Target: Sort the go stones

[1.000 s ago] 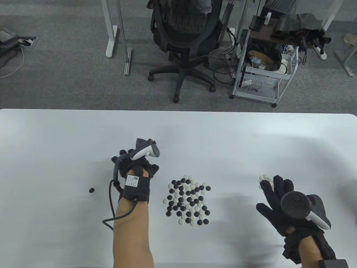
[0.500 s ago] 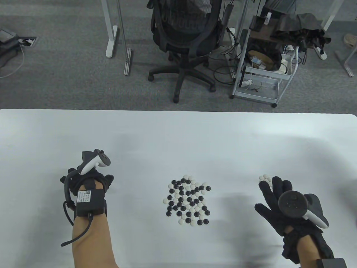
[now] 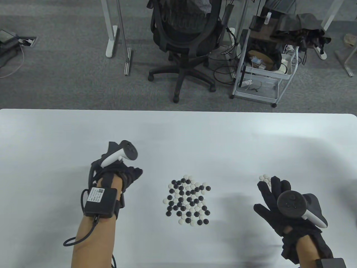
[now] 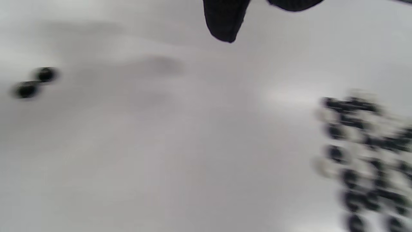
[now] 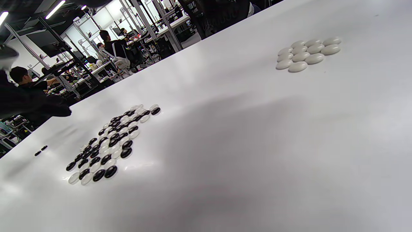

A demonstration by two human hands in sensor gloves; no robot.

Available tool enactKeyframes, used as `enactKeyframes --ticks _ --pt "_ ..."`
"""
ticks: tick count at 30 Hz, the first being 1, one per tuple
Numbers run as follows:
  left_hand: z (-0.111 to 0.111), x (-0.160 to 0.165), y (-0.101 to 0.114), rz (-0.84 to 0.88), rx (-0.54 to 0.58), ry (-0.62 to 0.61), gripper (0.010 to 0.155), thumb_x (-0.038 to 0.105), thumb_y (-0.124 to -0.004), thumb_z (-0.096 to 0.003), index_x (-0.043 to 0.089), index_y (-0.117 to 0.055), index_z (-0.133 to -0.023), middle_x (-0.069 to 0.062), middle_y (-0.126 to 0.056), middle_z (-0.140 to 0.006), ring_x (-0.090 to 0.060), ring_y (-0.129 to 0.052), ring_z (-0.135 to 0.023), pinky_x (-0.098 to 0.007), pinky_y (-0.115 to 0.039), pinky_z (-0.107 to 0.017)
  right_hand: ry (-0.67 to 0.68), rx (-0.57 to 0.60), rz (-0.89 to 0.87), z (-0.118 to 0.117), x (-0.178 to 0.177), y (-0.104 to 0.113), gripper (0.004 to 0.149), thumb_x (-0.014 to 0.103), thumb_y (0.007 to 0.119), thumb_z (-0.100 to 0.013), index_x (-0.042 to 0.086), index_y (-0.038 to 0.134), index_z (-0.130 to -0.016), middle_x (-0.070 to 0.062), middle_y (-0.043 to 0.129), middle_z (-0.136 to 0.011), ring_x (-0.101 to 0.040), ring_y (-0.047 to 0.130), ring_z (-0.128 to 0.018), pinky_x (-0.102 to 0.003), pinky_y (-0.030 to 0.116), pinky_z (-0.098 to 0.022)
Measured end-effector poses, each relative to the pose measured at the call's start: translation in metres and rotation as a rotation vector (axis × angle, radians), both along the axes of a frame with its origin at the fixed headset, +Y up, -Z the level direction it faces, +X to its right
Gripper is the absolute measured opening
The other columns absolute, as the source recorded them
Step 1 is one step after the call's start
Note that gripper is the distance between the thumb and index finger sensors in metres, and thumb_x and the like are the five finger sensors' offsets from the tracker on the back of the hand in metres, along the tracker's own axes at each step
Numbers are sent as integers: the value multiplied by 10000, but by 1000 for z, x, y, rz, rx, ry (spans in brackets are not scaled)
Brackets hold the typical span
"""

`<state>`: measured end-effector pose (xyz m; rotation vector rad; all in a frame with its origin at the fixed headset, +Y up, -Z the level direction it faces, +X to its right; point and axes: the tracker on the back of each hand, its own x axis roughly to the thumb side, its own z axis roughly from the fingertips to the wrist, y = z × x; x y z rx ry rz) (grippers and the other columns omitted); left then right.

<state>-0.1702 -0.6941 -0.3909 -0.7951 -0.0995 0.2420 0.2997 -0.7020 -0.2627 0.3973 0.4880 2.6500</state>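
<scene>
Now: my left hand (image 3: 118,174) is over the counter (image 3: 178,131) between the black stones and the mixed pile, fingers pointing toward the pile.
Just changed: half a second ago that hand was further left, over the spot where the black stones lie; a second ago one black stone lay there alone, and now the left wrist view shows two black stones (image 4: 35,82) side by side, blurred.
Meaning: I judge one black stone has just been dropped off and I am heading back for another.
Left hand state: fingers loosely curled, holding nothing that I can see.
Right hand (image 3: 281,206): flat and spread, empty, fingertips just beside the white stones (image 3: 265,178); it has barely moved.
Mixed pile (image 3: 188,199): black and white stones together at the counter's middle, most of the sorting not yet done.
White stones, count: nine, tightly grouped in the right wrist view.
</scene>
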Motion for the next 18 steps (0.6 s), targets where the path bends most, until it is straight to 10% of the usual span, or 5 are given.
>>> enactKeyframes --ticks 8,18 --pt "10 156 -11 -5 24 -445 663 504 -424 -565 260 -632 -1145 -298 3 -1189 -601 89 -957 -840 -42 -579 0 -5 -7 0 0 0 791 539 464 -562 110 132 -1139 -331 -85 -1058 -600 -98 -878 -828 97 -557" --pt "2 215 -44 -115 14 -536 640 502 -409 -554 337 -506 -1165 -258 107 -1161 -564 176 -934 -832 1 -597 5 -14 -13 0 2 0 790 537 469 -564 110 136 -1139 -330 -86 -1058 -601 -96 -879 -828 98 -558"
